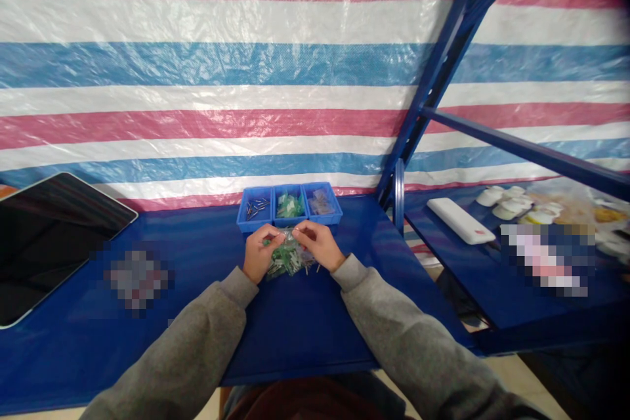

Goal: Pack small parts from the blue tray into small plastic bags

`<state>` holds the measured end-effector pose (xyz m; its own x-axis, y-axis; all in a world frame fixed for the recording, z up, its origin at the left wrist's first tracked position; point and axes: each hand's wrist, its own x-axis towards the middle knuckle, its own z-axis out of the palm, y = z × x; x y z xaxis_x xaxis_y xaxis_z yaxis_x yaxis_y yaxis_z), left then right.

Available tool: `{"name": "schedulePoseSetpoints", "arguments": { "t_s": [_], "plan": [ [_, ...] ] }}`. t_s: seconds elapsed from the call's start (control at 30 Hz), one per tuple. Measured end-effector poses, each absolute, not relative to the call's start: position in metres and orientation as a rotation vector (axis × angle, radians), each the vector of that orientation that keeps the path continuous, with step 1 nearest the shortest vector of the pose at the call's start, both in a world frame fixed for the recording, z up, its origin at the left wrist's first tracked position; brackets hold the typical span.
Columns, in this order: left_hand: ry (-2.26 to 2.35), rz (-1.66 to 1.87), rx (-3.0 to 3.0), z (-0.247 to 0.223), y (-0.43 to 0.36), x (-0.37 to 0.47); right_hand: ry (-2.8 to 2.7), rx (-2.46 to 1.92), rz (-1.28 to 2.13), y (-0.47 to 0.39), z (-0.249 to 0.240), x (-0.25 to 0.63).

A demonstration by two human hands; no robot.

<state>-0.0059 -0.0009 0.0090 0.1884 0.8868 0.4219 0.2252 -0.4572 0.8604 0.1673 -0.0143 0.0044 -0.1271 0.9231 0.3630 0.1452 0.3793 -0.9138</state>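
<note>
My left hand (262, 252) and my right hand (319, 244) meet over the blue table (300, 328), thumbs and fingers pinched on a small clear plastic bag (289, 234) between them. Beneath them lies a pile of small green and clear packets (288, 259) with thin metal pieces. Just behind my hands stands a blue bin with three compartments (241, 218). Its left part holds dark metal pieces (256, 208), the middle one green packets (290, 205), the right one clear packets (321, 202).
A large black-screened panel (49, 236) lies at the left, near a blurred patch. Blue metal posts (433, 85) rise on the right. Beyond them, a second table (443, 269) carries a white box (460, 220) and several white jars (512, 205).
</note>
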Motion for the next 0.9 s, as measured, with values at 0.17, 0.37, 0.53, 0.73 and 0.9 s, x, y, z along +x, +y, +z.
{"name": "schedulePoseSetpoints", "arguments": {
  "t_s": [0.17, 0.37, 0.53, 0.73, 0.9],
  "plan": [
    [1.068, 1.276, 1.767, 0.0109, -0.0018, -0.0034, -1.564, -0.977, 0.955, -0.0128, 0.0009, 0.1666],
    [1.037, 1.202, 1.732, 0.0113, -0.0031, 0.0004, -1.499, -0.965, 1.02, -0.0108, 0.0007, 0.1692],
    [1.046, 1.127, 1.759, 0.0059, -0.0018, 0.0005, -1.45, -0.976, 1.044, -0.0094, 0.0022, 0.1703],
    [1.002, 1.146, 1.746, 0.0025, 0.0003, 0.0009, -1.512, -1.005, 0.94, -0.0112, 0.0025, 0.1698],
    [0.99, 1.116, 1.733, 0.0084, -0.004, 0.0008, -1.553, -1.055, 0.823, -0.0126, 0.0028, 0.1687]
  ]
}}
